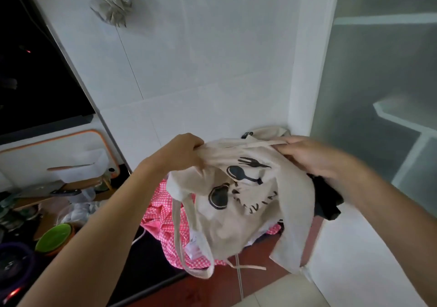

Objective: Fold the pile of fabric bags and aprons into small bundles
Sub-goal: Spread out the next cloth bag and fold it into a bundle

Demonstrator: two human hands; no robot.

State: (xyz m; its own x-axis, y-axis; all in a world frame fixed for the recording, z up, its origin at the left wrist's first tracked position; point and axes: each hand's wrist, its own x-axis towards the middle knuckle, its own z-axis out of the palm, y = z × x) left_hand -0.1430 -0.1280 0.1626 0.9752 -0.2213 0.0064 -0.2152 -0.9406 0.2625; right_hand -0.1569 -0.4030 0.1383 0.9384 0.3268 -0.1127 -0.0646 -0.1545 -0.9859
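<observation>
I hold the tote bag [236, 217] up in the air, in front of the corner, above the pile. It is of beige canvas, soft and crumpled, with a black print of a fork and a spoon and some letters which I cannot read. The left grip [182, 155] is closed tight on the top left edge, with the cloth bunched inside the curled fingers. The right grip [312, 157] is blurred, but its fingers pinch the top right edge together with a flat strap. One long handle loop [177, 231] hangs down free below the bag.

Under the bag lies the pile: a pink checked cloth [163, 212] with ruffled folds at the left, and a black cloth [326, 200] at the right, just below the right grip. They rest on the dark bench [151, 259].

Behind is a smooth white tiled wall [201, 70], and a frosted glass panel [378, 70] closes the right side. At the left stand a white cutting board [59, 150] with orange rim, a knife [63, 192] and a green bowl [55, 235], well apart from the bag.
</observation>
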